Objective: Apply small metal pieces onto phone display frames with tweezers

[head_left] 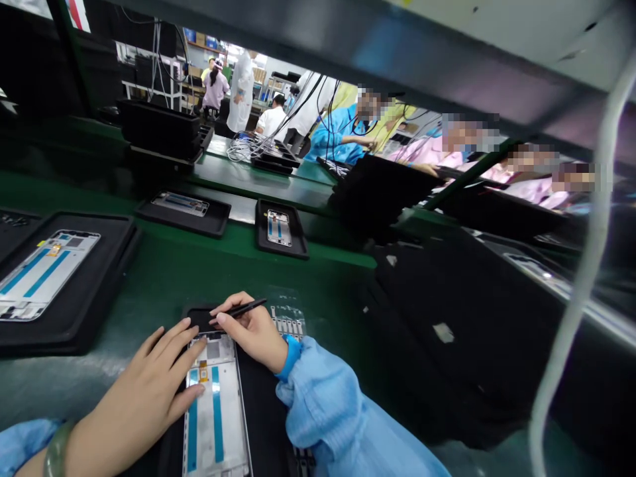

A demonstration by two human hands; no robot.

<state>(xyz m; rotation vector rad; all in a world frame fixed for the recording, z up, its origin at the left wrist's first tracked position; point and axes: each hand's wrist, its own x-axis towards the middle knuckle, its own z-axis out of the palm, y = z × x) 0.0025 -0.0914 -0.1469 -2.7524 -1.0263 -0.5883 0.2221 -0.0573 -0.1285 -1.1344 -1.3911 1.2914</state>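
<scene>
A phone frame [229, 404] with two blue strips and a small orange flex piece lies in a black tray [265, 417] in front of me. My left hand [149, 377] rests over its left edge, fingers stretched out and touching the upper left part. Between the fingers of my right hand [256, 331] is a pair of black tweezers [243, 309], its tip hidden near the frame's top end. Just right of that hand lies a clear sheet [288, 324] with rows of small pale pieces.
On the left, a stack of black trays [106, 278] bears another phone frame [52, 271]. Two more trays [218, 222] [298, 242] with frames stand farther back. Black stacked trays [447, 331] fill the right side. A white cable [571, 311] hangs at right. Several people work beyond the bench.
</scene>
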